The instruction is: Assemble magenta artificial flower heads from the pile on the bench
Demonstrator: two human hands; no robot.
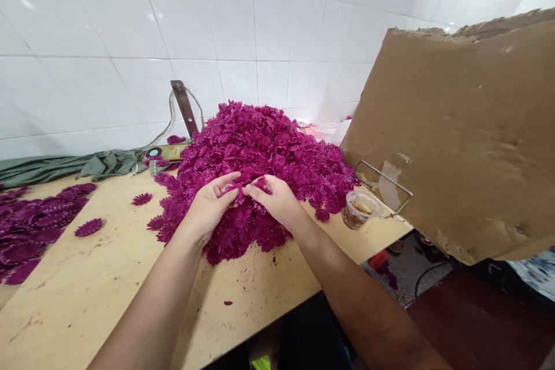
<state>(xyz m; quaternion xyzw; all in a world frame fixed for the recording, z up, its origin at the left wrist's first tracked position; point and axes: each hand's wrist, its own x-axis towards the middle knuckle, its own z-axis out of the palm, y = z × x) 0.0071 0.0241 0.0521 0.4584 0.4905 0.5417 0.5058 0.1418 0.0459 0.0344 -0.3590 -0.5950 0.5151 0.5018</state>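
A big heap of magenta artificial flower heads [260,133] rises on the wooden table in front of me. Over its near side, both hands meet around magenta flower petals [237,188]. My left hand [211,199] pinches them between thumb and fingers. From the other side my right hand [273,196] closes its thumb and fingertips on the same petals, with more magenta showing inside the curled fingers. Whether this is one flower layer or several is hidden by the fingers.
On the left lies a second spread of magenta flowers [37,225], with a loose flower [88,227] beside it. Green cloth [108,163] runs along the tiled wall. At right are a plastic cup [358,211] of brown bits, a wire frame [385,176] and a large cardboard sheet [459,127].
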